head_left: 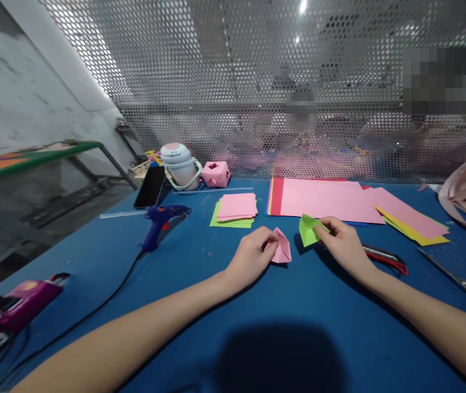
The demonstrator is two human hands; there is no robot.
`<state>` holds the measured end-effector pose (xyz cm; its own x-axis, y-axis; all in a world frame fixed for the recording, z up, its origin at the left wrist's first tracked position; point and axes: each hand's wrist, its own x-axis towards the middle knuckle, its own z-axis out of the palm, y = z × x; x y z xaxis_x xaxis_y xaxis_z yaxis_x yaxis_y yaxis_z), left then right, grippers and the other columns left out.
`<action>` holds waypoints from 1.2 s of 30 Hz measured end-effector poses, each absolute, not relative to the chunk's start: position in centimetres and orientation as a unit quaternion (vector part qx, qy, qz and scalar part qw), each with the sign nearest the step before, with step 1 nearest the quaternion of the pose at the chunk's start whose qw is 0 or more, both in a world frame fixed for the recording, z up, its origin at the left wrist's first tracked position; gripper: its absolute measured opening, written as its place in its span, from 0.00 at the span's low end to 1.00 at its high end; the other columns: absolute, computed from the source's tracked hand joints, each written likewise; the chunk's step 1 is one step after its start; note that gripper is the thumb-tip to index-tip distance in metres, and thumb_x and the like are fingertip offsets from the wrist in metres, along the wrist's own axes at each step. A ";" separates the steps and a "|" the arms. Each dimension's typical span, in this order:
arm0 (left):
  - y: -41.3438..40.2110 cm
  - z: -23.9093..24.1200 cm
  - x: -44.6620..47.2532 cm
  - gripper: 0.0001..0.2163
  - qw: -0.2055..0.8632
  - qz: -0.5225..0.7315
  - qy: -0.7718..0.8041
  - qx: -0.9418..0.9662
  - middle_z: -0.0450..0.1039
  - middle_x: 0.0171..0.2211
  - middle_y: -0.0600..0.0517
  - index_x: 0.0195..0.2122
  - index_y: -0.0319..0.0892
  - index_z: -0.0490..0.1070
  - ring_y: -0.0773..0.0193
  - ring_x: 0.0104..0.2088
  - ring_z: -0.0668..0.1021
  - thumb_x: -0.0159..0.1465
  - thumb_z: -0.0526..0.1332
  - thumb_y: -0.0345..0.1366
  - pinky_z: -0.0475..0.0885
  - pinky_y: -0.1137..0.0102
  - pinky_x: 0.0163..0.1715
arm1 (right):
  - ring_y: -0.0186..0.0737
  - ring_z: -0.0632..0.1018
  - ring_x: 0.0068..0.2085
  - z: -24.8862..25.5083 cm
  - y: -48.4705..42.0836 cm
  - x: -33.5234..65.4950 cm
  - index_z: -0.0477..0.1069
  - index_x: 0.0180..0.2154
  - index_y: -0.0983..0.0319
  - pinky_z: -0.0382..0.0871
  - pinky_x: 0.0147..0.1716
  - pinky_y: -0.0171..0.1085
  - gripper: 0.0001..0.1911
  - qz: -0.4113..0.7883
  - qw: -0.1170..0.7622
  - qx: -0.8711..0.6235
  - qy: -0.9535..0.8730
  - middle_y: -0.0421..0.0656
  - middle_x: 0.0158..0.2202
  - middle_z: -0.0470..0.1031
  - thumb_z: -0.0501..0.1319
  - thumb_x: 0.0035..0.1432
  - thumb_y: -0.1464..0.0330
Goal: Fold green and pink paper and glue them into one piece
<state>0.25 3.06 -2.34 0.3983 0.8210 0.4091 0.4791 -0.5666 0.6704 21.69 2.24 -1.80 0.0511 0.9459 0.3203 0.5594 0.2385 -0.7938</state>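
Observation:
My left hand (253, 254) pinches a small folded pink paper piece (282, 250) low over the blue table. To its right, my right hand (343, 240) grips a folded green paper piece (307, 230) between thumb and fingers, tilted slightly above the surface. The two pieces are apart, with a narrow gap between them. Beyond my left hand lies a stack of square pink and green paper (236, 207). Large pink sheets (323, 197) over other colours lie behind my right hand. A box cutter with a red handle (386, 259) rests beside my right wrist, partly hidden.
A blue glue gun (161, 218) with its cord lies left, near a purple power strip (19, 311). A phone (149, 186), a white bottle (181, 166) and a pink folded paper shape (216, 174) stand behind. Scissors (462, 281) lie right. A perforated metal panel (249, 65) borders the back.

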 end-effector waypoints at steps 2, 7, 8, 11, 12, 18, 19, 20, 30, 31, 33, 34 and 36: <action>2.9 -2.3 0.3 0.03 0.269 0.384 0.431 0.771 0.68 0.27 0.55 0.31 0.41 0.66 0.70 0.25 0.68 0.59 0.54 0.29 0.64 0.75 0.27 | 0.35 0.68 0.25 -1.9 2.1 21.6 0.69 0.31 0.63 0.61 0.25 0.33 0.08 0.198 0.436 -0.574 -0.664 0.40 0.25 0.70 0.55 0.55 0.65; 2.5 -2.3 0.6 0.08 0.365 0.423 0.440 0.703 0.67 0.30 0.56 0.38 0.41 0.61 0.72 0.23 0.69 0.58 0.57 0.34 0.64 0.77 0.23 | 0.36 0.69 0.27 -2.0 1.5 20.8 0.68 0.27 0.62 0.62 0.27 0.34 0.05 0.171 0.410 -0.547 -0.710 0.40 0.25 0.70 0.56 0.54 0.69; 2.3 -2.2 0.7 0.07 0.365 0.423 0.435 0.706 0.67 0.29 0.55 0.37 0.41 0.62 0.71 0.24 0.70 0.58 0.57 0.34 0.65 0.77 0.24 | 0.36 0.69 0.27 -1.9 1.5 20.6 0.68 0.27 0.62 0.61 0.27 0.34 0.05 0.168 0.405 -0.543 -0.716 0.39 0.25 0.69 0.56 0.54 0.70; 1.9 -1.9 0.8 0.02 0.314 0.411 0.400 0.756 0.69 0.28 0.54 0.33 0.40 0.66 0.69 0.28 0.72 0.58 0.56 0.31 0.67 0.75 0.28 | 0.35 0.69 0.26 -1.8 1.3 20.5 0.68 0.27 0.62 0.61 0.27 0.34 0.05 0.160 0.396 -0.533 -0.730 0.39 0.25 0.69 0.56 0.53 0.72; 1.7 -1.9 0.8 0.03 0.288 0.410 0.379 0.778 0.70 0.28 0.53 0.32 0.40 0.68 0.69 0.29 0.72 0.59 0.56 0.30 0.67 0.74 0.30 | 0.35 0.69 0.27 -1.7 1.2 20.4 0.68 0.27 0.62 0.61 0.27 0.34 0.05 0.160 0.393 -0.529 -0.734 0.39 0.25 0.69 0.56 0.53 0.72; 1.4 -2.1 0.4 0.08 0.135 0.411 0.268 0.861 0.71 0.32 0.47 0.35 0.38 0.71 0.65 0.35 0.74 0.62 0.53 0.28 0.69 0.71 0.35 | 0.35 0.69 0.28 -1.4 0.1 19.4 0.70 0.28 0.62 0.62 0.29 0.34 0.05 0.168 0.383 -0.485 -0.769 0.39 0.26 0.68 0.57 0.55 0.73; 1.4 -2.2 0.3 0.08 0.103 0.402 0.255 0.873 0.72 0.33 0.46 0.37 0.38 0.71 0.65 0.35 0.73 0.62 0.53 0.28 0.68 0.70 0.35 | 0.35 0.70 0.29 -1.4 -0.2 19.2 0.70 0.28 0.62 0.62 0.29 0.34 0.05 0.174 0.381 -0.476 -0.773 0.40 0.26 0.69 0.57 0.55 0.73; 1.4 -2.3 0.2 0.07 0.070 0.392 0.245 0.884 0.73 0.33 0.46 0.37 0.38 0.70 0.64 0.34 0.73 0.63 0.53 0.28 0.68 0.70 0.34 | 0.35 0.70 0.29 -1.4 -0.3 19.1 0.70 0.29 0.62 0.62 0.30 0.34 0.05 0.184 0.380 -0.469 -0.776 0.40 0.26 0.69 0.57 0.56 0.73; 0.9 -2.2 0.7 0.04 0.031 0.396 0.303 0.866 0.72 0.28 0.50 0.34 0.39 0.69 0.64 0.31 0.70 0.62 0.55 0.30 0.64 0.67 0.32 | 0.35 0.73 0.30 -1.0 -1.0 18.5 0.72 0.32 0.62 0.66 0.31 0.34 0.07 0.291 0.383 -0.479 -0.734 0.40 0.28 0.71 0.55 0.58 0.71; 0.9 -2.2 0.8 0.04 0.046 0.402 0.319 0.857 0.71 0.28 0.50 0.33 0.40 0.69 0.64 0.31 0.70 0.62 0.55 0.30 0.64 0.67 0.33 | 0.35 0.73 0.29 -1.0 -1.1 18.4 0.72 0.32 0.62 0.67 0.30 0.34 0.08 0.305 0.389 -0.480 -0.724 0.40 0.28 0.71 0.55 0.59 0.70; 0.9 -2.2 0.8 0.03 0.069 0.416 0.342 0.840 0.70 0.27 0.51 0.32 0.41 0.68 0.63 0.31 0.69 0.61 0.56 0.30 0.64 0.68 0.32 | 0.35 0.73 0.28 -1.2 -1.3 18.2 0.71 0.32 0.62 0.68 0.29 0.34 0.08 0.337 0.406 -0.476 -0.704 0.40 0.27 0.71 0.54 0.59 0.68; 0.9 -2.3 0.8 0.02 0.078 0.422 0.349 0.833 0.69 0.27 0.51 0.31 0.41 0.67 0.63 0.31 0.69 0.60 0.56 0.30 0.64 0.68 0.32 | 0.35 0.74 0.27 -1.4 -1.4 18.2 0.71 0.33 0.62 0.69 0.29 0.34 0.08 0.352 0.414 -0.472 -0.694 0.40 0.27 0.71 0.54 0.60 0.67; 1.0 -2.3 0.8 0.01 0.089 0.434 0.354 0.824 0.68 0.27 0.52 0.31 0.41 0.66 0.63 0.31 0.69 0.60 0.57 0.30 0.64 0.68 0.32 | 0.35 0.74 0.27 -1.6 -1.5 18.0 0.71 0.34 0.62 0.70 0.29 0.34 0.08 0.374 0.428 -0.467 -0.678 0.40 0.27 0.71 0.55 0.60 0.66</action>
